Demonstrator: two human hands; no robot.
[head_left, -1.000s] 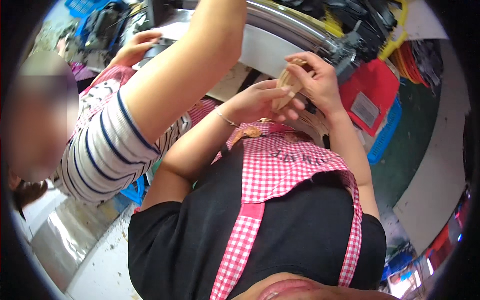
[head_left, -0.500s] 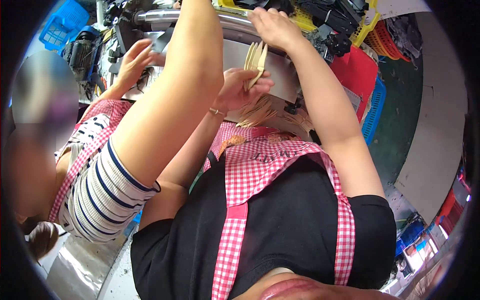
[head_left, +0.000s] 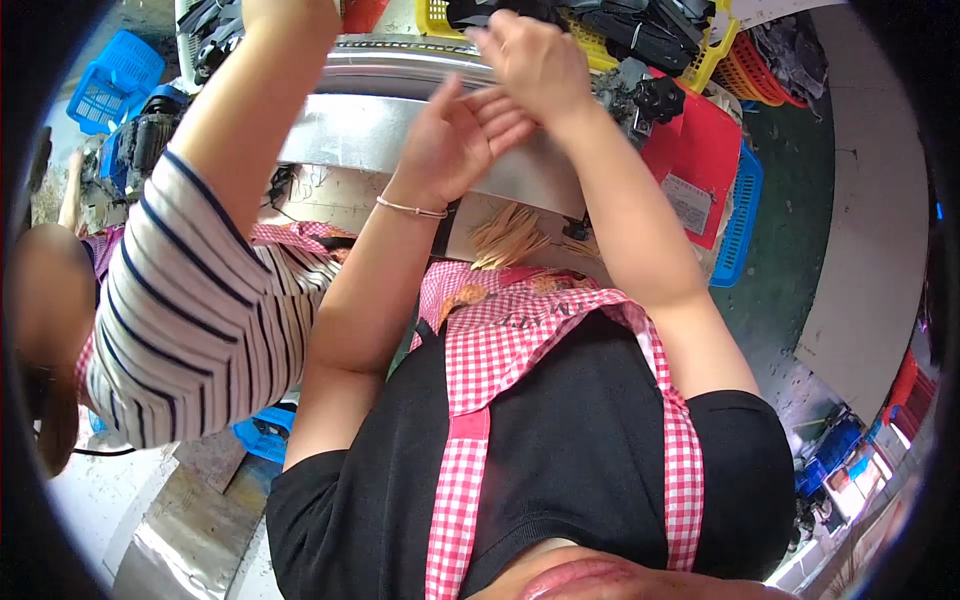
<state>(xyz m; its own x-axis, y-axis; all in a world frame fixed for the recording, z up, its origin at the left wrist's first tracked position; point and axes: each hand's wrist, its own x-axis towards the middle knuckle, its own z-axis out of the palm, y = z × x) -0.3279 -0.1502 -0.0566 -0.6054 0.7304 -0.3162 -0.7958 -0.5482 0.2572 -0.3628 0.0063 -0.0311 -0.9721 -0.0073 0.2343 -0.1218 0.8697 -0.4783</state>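
Left hand [head_left: 450, 150] loosely open, palm up; earlier tan strips no longer visible there, so that handful looks released. Right hand [head_left: 540, 70] half-curled by far metal roller [head_left: 395, 62]; grip unclear. Tan strip bundle [head_left: 508, 238] still near, beside checked apron [head_left: 500, 365]. Co-worker's forearm [head_left: 235, 120] shifted left.

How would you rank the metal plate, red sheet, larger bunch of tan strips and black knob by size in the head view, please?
Largest to smallest:
1. Metal plate, partly hidden
2. Red sheet
3. Larger bunch of tan strips
4. Black knob
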